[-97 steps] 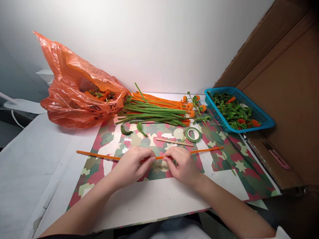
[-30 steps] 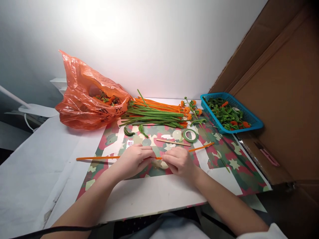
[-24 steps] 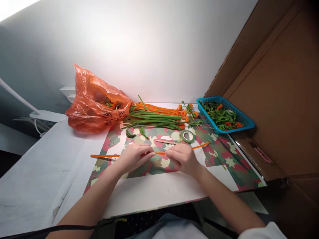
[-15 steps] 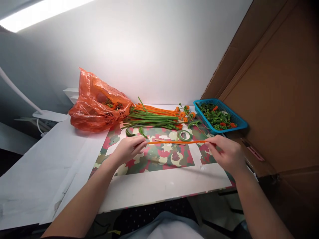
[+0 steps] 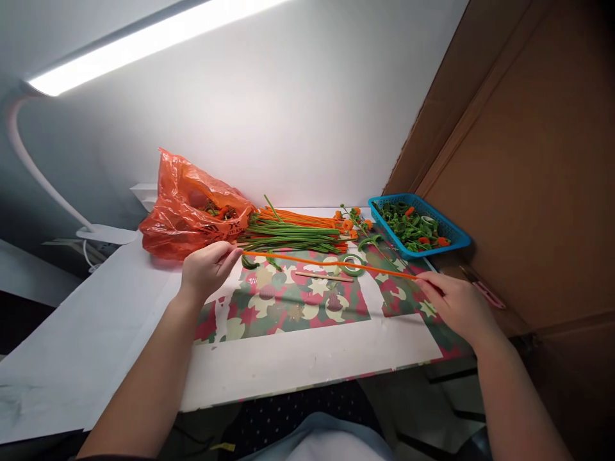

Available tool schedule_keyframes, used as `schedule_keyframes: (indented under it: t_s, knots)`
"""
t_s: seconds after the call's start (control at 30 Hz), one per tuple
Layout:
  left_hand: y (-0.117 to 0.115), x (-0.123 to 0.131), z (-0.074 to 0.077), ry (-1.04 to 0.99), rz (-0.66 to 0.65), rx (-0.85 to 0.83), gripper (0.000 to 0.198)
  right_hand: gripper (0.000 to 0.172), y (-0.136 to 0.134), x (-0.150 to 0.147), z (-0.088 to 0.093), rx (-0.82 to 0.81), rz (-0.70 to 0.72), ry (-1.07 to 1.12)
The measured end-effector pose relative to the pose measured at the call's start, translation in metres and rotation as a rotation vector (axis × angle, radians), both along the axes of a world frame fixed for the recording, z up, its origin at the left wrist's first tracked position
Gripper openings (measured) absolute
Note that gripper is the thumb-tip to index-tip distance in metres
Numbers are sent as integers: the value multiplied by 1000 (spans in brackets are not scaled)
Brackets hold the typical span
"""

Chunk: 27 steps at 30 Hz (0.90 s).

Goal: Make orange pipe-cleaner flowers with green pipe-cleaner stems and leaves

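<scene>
An orange pipe cleaner (image 5: 327, 263) is stretched nearly straight above the table between my two hands. My left hand (image 5: 206, 269) pinches its left end, close to the orange plastic bag. At the other end, my right hand (image 5: 454, 301) has thumb and fingers closed on it. Under and behind the pipe cleaner lie a thin wooden stick (image 5: 323, 276) and a roll of green tape (image 5: 353, 273). Small dark green leaf pieces (image 5: 273, 261) rest near my left hand. Behind them is a pile of green pipe cleaners (image 5: 298, 234) with orange pipe cleaners (image 5: 307, 219) beyond.
An orange plastic bag (image 5: 187, 211) stands back left. A blue basket (image 5: 459, 241) at right holds green and orange pieces. Orange flowers on a green stem (image 5: 368, 238) lie beside it. A lamp (image 5: 43, 163) arches at left; cardboard (image 5: 528, 192) walls the right side.
My hands have moved apart, the left going left and slightly up, the right going right. More of the orange pipe cleaner shows between them. The view has shifted slightly.
</scene>
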<state>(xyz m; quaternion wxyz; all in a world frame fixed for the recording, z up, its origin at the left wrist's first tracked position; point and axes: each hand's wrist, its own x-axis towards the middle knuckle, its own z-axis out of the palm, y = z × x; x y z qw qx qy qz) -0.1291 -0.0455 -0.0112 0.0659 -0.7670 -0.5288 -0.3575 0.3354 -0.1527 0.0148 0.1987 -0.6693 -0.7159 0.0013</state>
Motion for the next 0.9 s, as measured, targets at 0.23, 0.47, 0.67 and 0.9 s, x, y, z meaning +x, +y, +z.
schedule_keyframes:
  t_s: [0.23,0.47,0.67,0.9]
  knots:
    - [-1,3,4,-1,-7,26,41,33,11,35,-25,-139,-136,16]
    - [-7,12,11,-100,-62,25,36,31,10,50,-26,-36,-352,-259]
    - [-14,55,6,-142,-228,-91,34,31,12,-13,6,558,-46,-13]
    - [-16,97,9,-146,-408,-307,39,36,26,-142,14,89,442,262]
